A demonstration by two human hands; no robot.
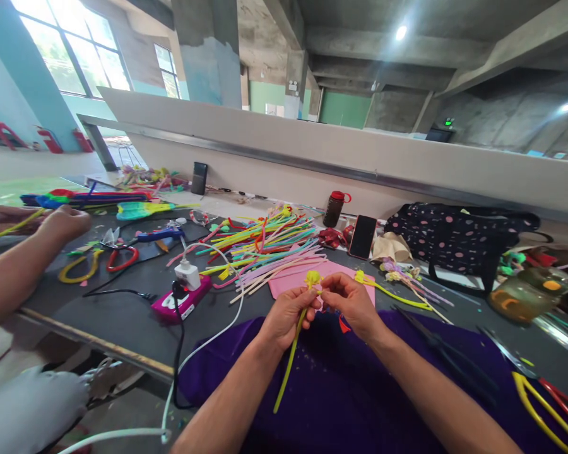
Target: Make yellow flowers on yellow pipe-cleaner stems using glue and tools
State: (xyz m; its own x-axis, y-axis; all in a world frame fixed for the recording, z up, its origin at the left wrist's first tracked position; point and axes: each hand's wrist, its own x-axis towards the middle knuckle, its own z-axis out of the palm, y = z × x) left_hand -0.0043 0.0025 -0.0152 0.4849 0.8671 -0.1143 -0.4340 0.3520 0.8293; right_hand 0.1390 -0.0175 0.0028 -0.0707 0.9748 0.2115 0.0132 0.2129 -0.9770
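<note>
Between thumb and fingers, my left hand grips a yellow pipe-cleaner flower by its stem. The fuzzy bloom sticks up above the fingers, while the yellow-green stem hangs down below them. My right hand is closed in a pinch at a small yellow bit just under the bloom; its fingertips almost meet the left ones. Behind both hands lies a pink sheet. A second yellow flower with long stems rests at its right edge. Dark purple cloth is spread below my hands.
Loose coloured pipe cleaners are piled ahead. A pink power strip with cables stands left, near scissors. At right are a phone, dark bag, jar and pliers. Another person's hands work at far left.
</note>
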